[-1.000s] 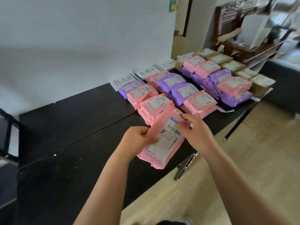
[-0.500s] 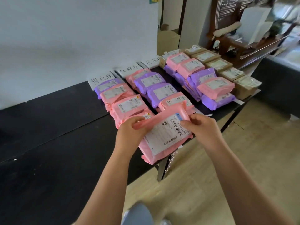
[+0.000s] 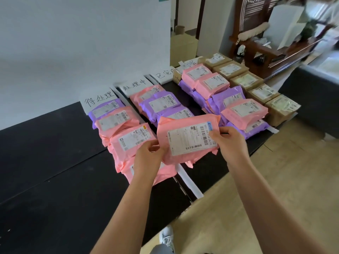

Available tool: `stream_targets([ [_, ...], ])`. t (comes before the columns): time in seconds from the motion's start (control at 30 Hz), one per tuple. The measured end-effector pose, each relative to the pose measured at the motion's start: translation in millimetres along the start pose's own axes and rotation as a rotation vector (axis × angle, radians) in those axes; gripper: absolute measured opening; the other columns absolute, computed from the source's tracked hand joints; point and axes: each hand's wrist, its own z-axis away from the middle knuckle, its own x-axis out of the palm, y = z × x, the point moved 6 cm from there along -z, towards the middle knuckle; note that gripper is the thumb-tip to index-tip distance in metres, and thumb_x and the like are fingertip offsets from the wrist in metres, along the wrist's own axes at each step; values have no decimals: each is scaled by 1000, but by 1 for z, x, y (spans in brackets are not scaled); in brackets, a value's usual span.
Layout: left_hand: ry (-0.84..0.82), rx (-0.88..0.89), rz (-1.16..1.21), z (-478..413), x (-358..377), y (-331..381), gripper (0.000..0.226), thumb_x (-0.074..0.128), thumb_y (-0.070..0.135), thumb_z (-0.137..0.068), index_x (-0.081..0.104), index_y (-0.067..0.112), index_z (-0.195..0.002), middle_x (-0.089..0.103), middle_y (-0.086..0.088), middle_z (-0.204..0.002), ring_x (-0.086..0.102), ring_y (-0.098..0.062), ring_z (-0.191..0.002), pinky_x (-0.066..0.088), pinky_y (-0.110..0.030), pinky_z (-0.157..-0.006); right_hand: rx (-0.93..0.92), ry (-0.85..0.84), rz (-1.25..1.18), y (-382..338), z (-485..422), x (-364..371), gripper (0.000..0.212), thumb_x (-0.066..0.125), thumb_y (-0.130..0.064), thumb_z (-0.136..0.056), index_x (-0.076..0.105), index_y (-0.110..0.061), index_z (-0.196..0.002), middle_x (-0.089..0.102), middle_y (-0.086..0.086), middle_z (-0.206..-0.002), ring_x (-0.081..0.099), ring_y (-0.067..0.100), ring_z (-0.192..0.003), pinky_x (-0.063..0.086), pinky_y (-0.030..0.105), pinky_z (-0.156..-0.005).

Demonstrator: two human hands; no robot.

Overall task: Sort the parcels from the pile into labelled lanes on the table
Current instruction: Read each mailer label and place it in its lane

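I hold a pink parcel (image 3: 187,138) with a white barcode label above the black table (image 3: 55,180). My left hand (image 3: 148,158) pinches its left edge, and my right hand (image 3: 229,142) grips its right edge. It hovers over the near end of the second lane. Three handwritten paper lane labels lean on the wall: the first (image 3: 99,99), the second (image 3: 134,85), the third (image 3: 164,75). Pink and purple parcels fill the lanes: the first lane (image 3: 117,120), the second (image 3: 161,102), and a stacked third lane (image 3: 229,99).
Several brown cardboard boxes (image 3: 262,92) line the table's right edge. A white strip (image 3: 190,182) divides lanes near the front edge. Wooden furniture (image 3: 271,48) stands behind right. The table's left half is bare black surface; wooden floor lies below right.
I have stepped closer to the lanes and turned the pink parcel level, carrying it up and forward from the table's front edge to above the second lane's near end.
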Motion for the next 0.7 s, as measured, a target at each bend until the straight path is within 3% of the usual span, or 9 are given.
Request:
stream_targets([
  [0.1,-1,20,-20,-27,8,14,29,65,29,-93,64,23,-121,70,5,-109,60,-8,-87,41,-19,-64,-9,22,36,-2,-34,10,19,65,-24,-94,59,-13,-109,69,-7,-92,65,0,-80,52,22,-67],
  [0.23,37,-3,30,-59,17,22,32,65,27,-93,65,19,-123,69,2,-106,63,-18,-93,47,-30,-74,-45,-60,135,-6,-71,29,6,61,-25,-96,62,-19,-96,70,-12,-86,67,5,-79,55,29,-69],
  [0.33,65,-10,31,-83,26,32,22,65,24,-92,68,23,-113,65,10,-91,61,-13,-86,45,-27,-69,-89,-122,177,-20,-101,41,15,61,-23,-97,59,-29,-83,67,-16,-81,64,2,-72,48,22,-59],
  [0.43,124,-44,-20,-111,34,37,9,63,20,-91,59,28,-90,62,10,-84,58,-18,-81,43,-30,-66,-146,-180,223,-22,-140,56,6,63,-23,-94,67,-21,-98,70,-9,-87,61,6,-67,45,23,-55],
  [0.5,184,-61,-29,-126,38,39,7,61,21,-91,58,23,-97,65,6,-95,59,-18,-86,42,-31,-67,-163,-231,261,-22,-164,69,19,63,-23,-93,66,-18,-111,72,-7,-96,66,13,-82,51,33,-68],
  [0.57,230,-81,-28,-139,45,41,22,60,23,-92,61,17,-113,66,5,-105,60,-17,-92,41,-29,-74,-172,-297,293,-20,-187,81,32,61,-19,-92,59,-17,-124,68,-9,-103,66,17,-93,53,37,-80],
  [0.7,260,-144,-95,-155,62,37,12,58,23,-95,61,17,-105,63,3,-96,59,-23,-90,44,-32,-77,-199,-432,415,-5,-220,100,33,59,-22,-92,59,-20,-125,71,-5,-110,66,19,-96,49,35,-78],
])
